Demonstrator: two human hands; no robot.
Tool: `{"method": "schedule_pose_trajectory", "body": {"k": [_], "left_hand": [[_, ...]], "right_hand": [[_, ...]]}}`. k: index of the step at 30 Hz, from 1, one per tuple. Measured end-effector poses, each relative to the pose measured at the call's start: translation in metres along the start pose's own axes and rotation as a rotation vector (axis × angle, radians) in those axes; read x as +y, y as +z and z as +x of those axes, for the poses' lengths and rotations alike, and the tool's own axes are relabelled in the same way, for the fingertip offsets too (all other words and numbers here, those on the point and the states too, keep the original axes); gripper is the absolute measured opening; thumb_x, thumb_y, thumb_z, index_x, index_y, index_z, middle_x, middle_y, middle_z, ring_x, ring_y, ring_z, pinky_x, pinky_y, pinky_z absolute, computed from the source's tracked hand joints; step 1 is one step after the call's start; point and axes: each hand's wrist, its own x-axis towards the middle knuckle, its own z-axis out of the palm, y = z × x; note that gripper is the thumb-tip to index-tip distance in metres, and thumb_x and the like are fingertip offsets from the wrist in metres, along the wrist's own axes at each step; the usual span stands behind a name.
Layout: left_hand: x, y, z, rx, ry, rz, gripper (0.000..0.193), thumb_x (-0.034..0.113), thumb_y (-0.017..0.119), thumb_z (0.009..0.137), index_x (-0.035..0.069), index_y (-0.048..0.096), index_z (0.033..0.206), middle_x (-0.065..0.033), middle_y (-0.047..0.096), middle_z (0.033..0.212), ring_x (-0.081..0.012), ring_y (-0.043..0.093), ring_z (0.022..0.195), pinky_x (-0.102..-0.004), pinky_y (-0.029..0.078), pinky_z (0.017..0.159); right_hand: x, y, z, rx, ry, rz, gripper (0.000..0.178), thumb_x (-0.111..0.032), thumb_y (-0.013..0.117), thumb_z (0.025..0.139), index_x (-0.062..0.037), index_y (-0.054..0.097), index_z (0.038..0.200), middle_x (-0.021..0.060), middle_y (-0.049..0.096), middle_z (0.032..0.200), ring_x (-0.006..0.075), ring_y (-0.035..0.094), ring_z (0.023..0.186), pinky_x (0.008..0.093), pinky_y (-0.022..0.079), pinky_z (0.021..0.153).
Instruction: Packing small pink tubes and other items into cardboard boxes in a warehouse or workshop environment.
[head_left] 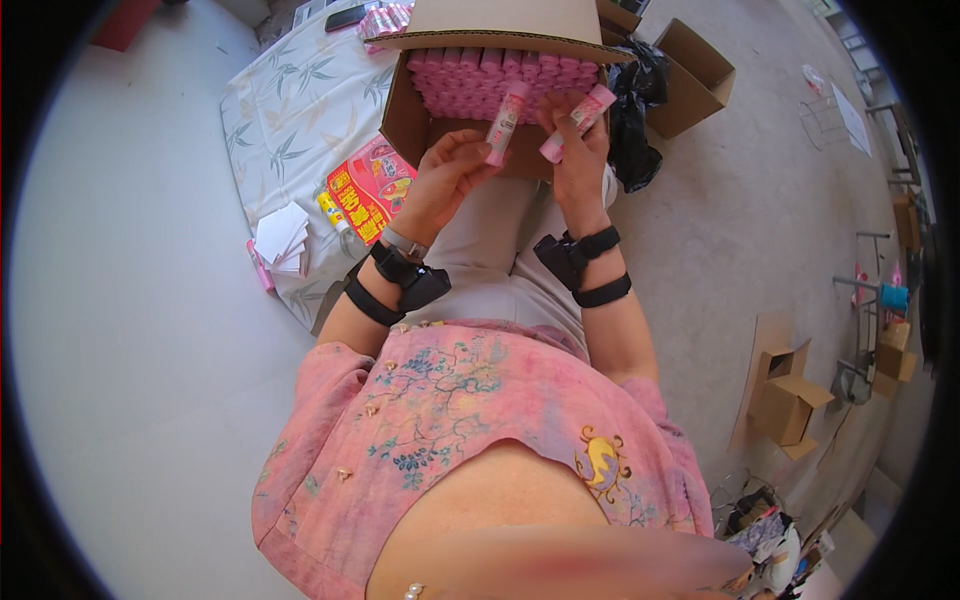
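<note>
The pink tube (507, 125) and its twin (580, 122) look like smooth plastic with a soft sheen. The box (500, 22) is matt brown corrugated cardboard, its cut edge rough. Beside it, the bag (638, 100) is thin, crinkled, glossy black plastic. The packet (370, 190) has a slick printed finish; the cards (282, 235) appear to be plain matt paper. The shirt (480, 400) is soft, matt printed cloth, and the floor (720, 220) looks dull and hard.
</note>
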Motion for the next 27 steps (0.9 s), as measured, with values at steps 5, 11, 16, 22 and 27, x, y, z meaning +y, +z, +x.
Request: {"method": "schedule_pose_trajectory", "body": {"k": [5,11,16,22,27], "left_hand": [[-0.001,0.01,0.015,0.132,0.119,-0.015,0.034,0.004,0.06,0.097,-0.003,0.053,0.129,-0.0118,0.064,0.115,-0.0237,0.065,0.109,-0.0373,0.054,0.1],[-0.002,0.016,0.038,0.139,0.168,-0.069,0.047,0.006,0.061,0.098,-0.003,0.046,0.141,-0.0123,0.064,0.118,-0.0248,0.066,0.11,-0.0414,0.052,0.103],[-0.01,0.029,0.053,0.167,0.187,-0.121,0.048,0.009,0.063,0.098,-0.002,0.046,0.141,-0.0139,0.063,0.123,-0.0276,0.065,0.114,-0.0427,0.052,0.105],[-0.023,0.04,0.059,0.215,0.213,-0.389,0.046,0.005,0.059,0.1,-0.003,0.044,0.142,-0.0147,0.06,0.128,-0.029,0.062,0.119,-0.0444,0.051,0.108],[-0.028,0.039,0.082,0.151,0.285,-0.498,0.046,0.004,0.059,0.1,-0.002,0.043,0.142,-0.0144,0.06,0.126,-0.0275,0.062,0.116,-0.045,0.051,0.108]], "right_hand": [[-0.027,0.001,0.033,-0.039,-0.221,-0.185,0.036,0.002,0.058,0.097,0.0009,0.051,0.132,0.0125,0.063,0.12,0.024,0.066,0.107,0.0386,0.054,0.099],[-0.054,0.02,0.064,-0.142,-0.15,-0.107,0.04,0.002,0.057,0.098,0.0075,0.045,0.135,0.0192,0.058,0.13,0.0295,0.061,0.121,0.0388,0.052,0.104],[-0.059,0.019,0.081,-0.207,-0.116,-0.099,0.044,0.001,0.056,0.098,0.0102,0.039,0.138,0.0225,0.054,0.135,0.0306,0.058,0.125,0.0394,0.049,0.11],[-0.058,0.017,0.081,-0.205,-0.119,-0.108,0.047,0.002,0.055,0.099,0.01,0.036,0.141,0.0233,0.051,0.137,0.0317,0.056,0.129,0.0398,0.047,0.112],[-0.058,0.021,0.078,-0.2,-0.107,-0.092,0.047,0.002,0.055,0.099,0.0097,0.036,0.141,0.023,0.051,0.138,0.0319,0.054,0.131,0.0403,0.046,0.113]]}}
